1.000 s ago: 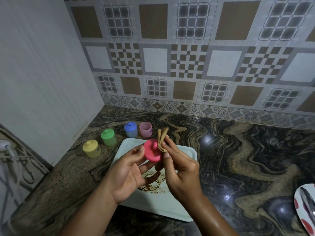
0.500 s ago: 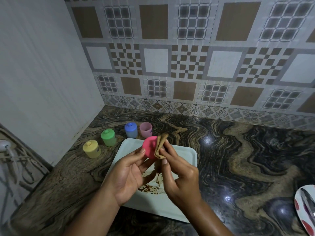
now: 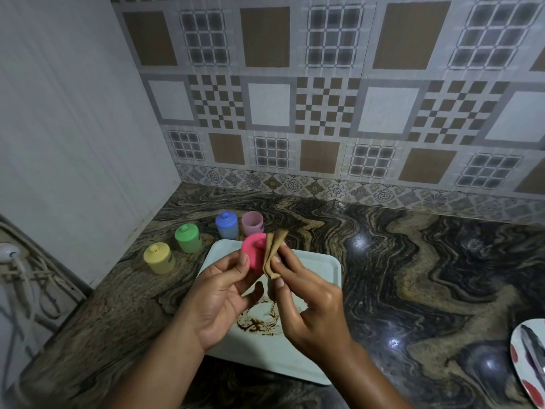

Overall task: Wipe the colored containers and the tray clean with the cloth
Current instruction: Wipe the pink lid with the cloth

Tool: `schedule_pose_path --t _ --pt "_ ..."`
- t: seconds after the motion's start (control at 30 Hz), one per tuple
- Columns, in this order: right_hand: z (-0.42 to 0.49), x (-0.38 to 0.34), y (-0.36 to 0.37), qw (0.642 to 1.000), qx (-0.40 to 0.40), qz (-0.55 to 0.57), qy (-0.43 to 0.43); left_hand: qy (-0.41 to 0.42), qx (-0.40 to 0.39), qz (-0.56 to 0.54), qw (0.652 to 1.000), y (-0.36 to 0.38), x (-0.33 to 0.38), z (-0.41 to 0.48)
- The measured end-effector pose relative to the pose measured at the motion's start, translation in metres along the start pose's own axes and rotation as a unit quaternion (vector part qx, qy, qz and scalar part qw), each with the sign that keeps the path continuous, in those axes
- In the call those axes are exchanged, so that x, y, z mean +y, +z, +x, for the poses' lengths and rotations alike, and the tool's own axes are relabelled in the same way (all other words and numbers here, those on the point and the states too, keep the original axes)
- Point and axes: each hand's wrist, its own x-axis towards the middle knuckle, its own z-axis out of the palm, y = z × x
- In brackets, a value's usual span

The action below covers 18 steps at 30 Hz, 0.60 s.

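Pressing folded cloth (image 3: 272, 253) to pink lid (image 3: 252, 252) above the tray (image 3: 322, 267).
Gripping lid in left hand (image 3: 218, 298), pinching cloth in right hand (image 3: 309, 305), both over the tray.

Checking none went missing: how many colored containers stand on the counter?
4, arced off the far left corner of the tray: yellow container, green container, blue container, lidless pink container. The left hand and right hand cover part of the tray, so another may be hidden.

We record a glossy, polished stone worktop (image 3: 413, 276), matt plastic containers (image 3: 188, 239), a smooth pale plastic tray (image 3: 321, 262) stained brown, a soft tan cloth (image 3: 272, 255), and glazed wall tiles (image 3: 295, 98).
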Motion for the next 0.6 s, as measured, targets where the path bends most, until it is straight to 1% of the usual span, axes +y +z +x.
schedule_pose_path --t 0.07,0.13,0.2,0.3,0.37,0.47,0.6 --pt "-0.002 0.0 -0.003 0.999 0.007 0.024 0.029 -0.004 -0.017 0.001 1.0 -0.001 0.0 -0.003" --pt "0.001 0.001 -0.006 0.994 0.018 0.067 0.084 -0.016 -0.047 0.012 0.999 -0.001 0.0 -0.007" --pt "0.004 0.001 -0.007 0.99 0.018 0.096 0.106 -0.031 -0.07 0.018 0.997 0.0 0.001 -0.009" --pt "0.01 -0.001 -0.009 0.993 0.008 0.087 0.078 -0.056 -0.067 0.002 0.996 0.002 0.006 -0.008" --pt "0.011 0.0 -0.008 0.996 0.004 0.069 0.063 -0.06 -0.053 0.017 0.997 0.0 0.008 -0.007" --pt "0.013 0.0 -0.005 0.996 0.013 0.057 0.064 -0.047 -0.039 0.025 0.998 0.0 0.006 -0.006" --pt "0.008 -0.004 0.003 1.0 0.016 -0.004 0.007 -0.014 -0.028 -0.02 0.999 0.004 0.001 -0.005"
